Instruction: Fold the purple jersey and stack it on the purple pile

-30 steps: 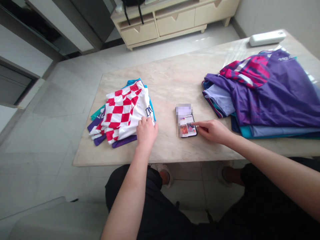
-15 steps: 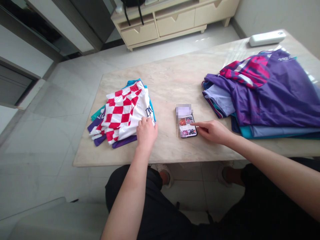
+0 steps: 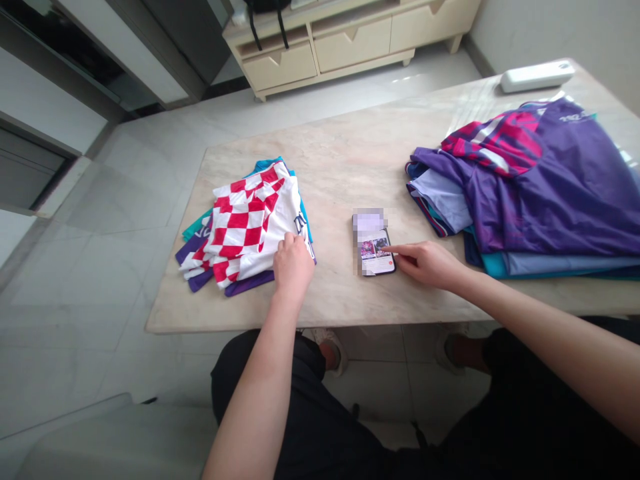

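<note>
On pale marble table [image 3: 335, 153], points half-open, empty right hand [image 3: 431, 264] at black-edged rectangular phone [image 3: 379, 265], freshly scrolled, suggesting browsing; rests curled left hand [image 3: 294, 267] on red-and-white cloth shirt [image 3: 250, 220], cannot tell if pinching.

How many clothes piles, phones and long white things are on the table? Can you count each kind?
Clothes piles: 2 (checkered-topped pile, purple-topped pile)
Phones: 1 (phone)
Long white things: 1 (white oblong object)
Total: 4, each pile counted once
</note>
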Tool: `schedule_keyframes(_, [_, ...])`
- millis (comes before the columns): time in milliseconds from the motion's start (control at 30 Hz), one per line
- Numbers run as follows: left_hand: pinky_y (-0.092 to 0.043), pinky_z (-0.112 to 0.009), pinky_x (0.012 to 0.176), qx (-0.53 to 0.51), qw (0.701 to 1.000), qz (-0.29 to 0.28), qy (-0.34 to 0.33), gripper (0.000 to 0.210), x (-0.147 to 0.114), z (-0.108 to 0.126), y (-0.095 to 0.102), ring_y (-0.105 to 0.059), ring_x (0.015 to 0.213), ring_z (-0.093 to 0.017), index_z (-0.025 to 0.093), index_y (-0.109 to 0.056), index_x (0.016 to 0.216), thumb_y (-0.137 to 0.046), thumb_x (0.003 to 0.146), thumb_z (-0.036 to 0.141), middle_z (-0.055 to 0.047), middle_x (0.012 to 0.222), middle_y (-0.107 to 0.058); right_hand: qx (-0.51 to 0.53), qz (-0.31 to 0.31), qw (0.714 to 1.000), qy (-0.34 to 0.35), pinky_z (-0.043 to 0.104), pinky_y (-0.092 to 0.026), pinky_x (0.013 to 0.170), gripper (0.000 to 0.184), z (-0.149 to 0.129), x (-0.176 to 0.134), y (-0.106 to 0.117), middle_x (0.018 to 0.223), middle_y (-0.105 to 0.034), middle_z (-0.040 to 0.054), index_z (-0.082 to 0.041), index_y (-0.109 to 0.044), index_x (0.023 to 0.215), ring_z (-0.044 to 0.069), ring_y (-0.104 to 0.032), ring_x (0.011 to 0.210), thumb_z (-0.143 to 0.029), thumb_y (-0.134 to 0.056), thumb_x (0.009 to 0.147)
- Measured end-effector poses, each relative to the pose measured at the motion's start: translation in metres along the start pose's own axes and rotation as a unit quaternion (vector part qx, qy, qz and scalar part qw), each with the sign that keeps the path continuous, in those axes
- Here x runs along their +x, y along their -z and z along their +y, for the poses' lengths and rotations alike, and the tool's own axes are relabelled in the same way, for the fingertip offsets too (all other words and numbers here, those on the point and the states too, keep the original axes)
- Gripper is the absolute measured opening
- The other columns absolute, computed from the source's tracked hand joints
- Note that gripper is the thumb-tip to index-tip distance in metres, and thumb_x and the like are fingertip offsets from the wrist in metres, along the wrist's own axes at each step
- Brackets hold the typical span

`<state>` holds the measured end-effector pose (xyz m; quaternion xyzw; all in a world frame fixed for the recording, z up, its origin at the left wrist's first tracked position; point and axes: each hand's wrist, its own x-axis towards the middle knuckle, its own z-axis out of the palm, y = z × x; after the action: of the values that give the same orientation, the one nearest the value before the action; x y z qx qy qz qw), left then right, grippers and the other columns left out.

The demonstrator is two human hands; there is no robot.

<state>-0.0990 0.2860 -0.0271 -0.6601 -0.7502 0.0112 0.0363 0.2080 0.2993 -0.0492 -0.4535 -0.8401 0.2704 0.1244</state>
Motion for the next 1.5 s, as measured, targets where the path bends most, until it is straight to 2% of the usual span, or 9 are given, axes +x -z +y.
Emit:
schedule_keyframes(233, [-0.052,-0.038,0.092,0.001,1.000,-0.005,-0.001,0.037,-0.0005,-0.0002,-0.0012,-0.063,0.107,-0.030,0.015,-0.067,0.121,-0.039,0.096,0.010,-0.015,0.117,-0.062,0.009,0.012,1.000,0.001,0.029,-0.034,0.057,0.044,-0.0025,-0.0005,0.0032,0.068,-0.071,0.0035,-0.023,-0.069,0.136,0.016,-0.056,0.054,-0.029,-0.047,0.098])
schedule_keyframes(433, [-0.053,-0.038,0.093,0.002,1.000,-0.009,0.000,0.034,-0.0011,0.0014,0.0017,-0.063,0.108,-0.030,0.015,-0.067,0.120,-0.042,0.097,0.014,-0.014,0.118,-0.062,0.014,-0.036,0.997,0.070,0.027,-0.041,0.066,0.040,-0.0008,-0.0029,0.0050,0.108,-0.079,0.0045,-0.027,-0.077,0.122,0.019,-0.072,0.083,-0.022,-0.048,0.094])
schedule_keyframes(567, [-0.053,-0.039,0.093,-0.001,1.000,-0.002,-0.005,0.029,-0.0015,0.0024,0.0015,-0.063,0.107,-0.031,0.013,-0.068,0.118,-0.048,0.097,0.020,-0.014,0.116,-0.063,-0.023,0.000,1.000,0.012,0.028,-0.034,0.058,0.046,-0.0009,-0.0030,0.0042,0.073,-0.076,0.0032,-0.025,-0.068,0.138,0.017,-0.063,0.059,-0.025,-0.049,0.095])
schedule_keyframes(633, [-0.053,-0.039,0.092,-0.004,1.000,0.001,-0.007,0.028,-0.0014,0.0026,0.0006,-0.063,0.106,-0.031,0.013,-0.068,0.118,-0.051,0.097,0.022,-0.014,0.116,-0.063,-0.019,0.004,1.000,0.007,0.029,-0.032,0.056,0.046,-0.0012,-0.0023,0.0038,0.067,-0.072,0.0025,-0.025,-0.068,0.137,0.017,-0.060,0.055,-0.026,-0.049,0.096])
schedule_keyframes(833, [-0.053,-0.039,0.094,-0.014,1.000,-0.002,-0.006,0.028,-0.0006,0.0030,0.0010,-0.063,0.107,-0.030,0.013,-0.067,0.119,-0.053,0.097,0.025,-0.014,0.117,-0.062,-0.007,-0.008,1.000,0.008,0.029,-0.038,0.059,0.040,0.0030,-0.0001,0.0018,0.083,-0.079,0.0045,-0.027,-0.075,0.128,0.018,-0.067,0.064,-0.026,-0.051,0.096])
schedule_keyframes(967, [-0.053,-0.040,0.094,-0.016,1.000,-0.005,-0.005,0.028,-0.0001,0.0028,0.0023,-0.063,0.107,-0.031,0.013,-0.067,0.119,-0.054,0.097,0.026,-0.015,0.117,-0.062,0.031,-0.027,0.997,0.068,0.027,-0.046,0.070,0.039,0.0064,-0.0010,0.0007,0.112,-0.079,0.0033,-0.028,-0.077,0.121,0.020,-0.074,0.088,-0.022,-0.051,0.093])
schedule_keyframes(1033, [-0.053,-0.040,0.095,-0.018,1.000,-0.004,-0.007,0.029,-0.0003,0.0025,0.0025,-0.062,0.107,-0.031,0.012,-0.067,0.119,-0.054,0.097,0.026,-0.015,0.117,-0.062,0.027,-0.027,0.997,0.070,0.027,-0.044,0.066,0.039,0.0058,-0.0016,0.0007,0.103,-0.081,0.0027,-0.029,-0.077,0.123,0.019,-0.073,0.081,-0.022,-0.051,0.093])
schedule_keyframes(1167, [-0.053,-0.040,0.095,-0.023,1.000,-0.003,-0.008,0.029,-0.0013,0.0023,0.0029,-0.062,0.107,-0.031,0.012,-0.066,0.120,-0.055,0.098,0.026,-0.015,0.116,-0.062,-0.013,-0.001,1.000,0.015,0.029,-0.031,0.053,0.043,0.0025,-0.0016,0.0002,0.067,-0.074,0.0010,-0.029,-0.070,0.134,0.015,-0.059,0.051,-0.026,-0.051,0.095])
schedule_keyframes(1500, [-0.052,-0.040,0.096,-0.020,1.000,-0.007,-0.005,0.026,-0.0010,0.0038,0.0024,-0.062,0.109,-0.031,0.013,-0.067,0.117,-0.055,0.098,0.027,-0.015,0.117,-0.061,0.004,-0.009,0.999,0.042,0.029,-0.044,0.063,0.039,0.0056,-0.0010,-0.0025,0.095,-0.081,0.0040,-0.028,-0.077,0.124,0.020,-0.072,0.073,-0.025,-0.050,0.095])
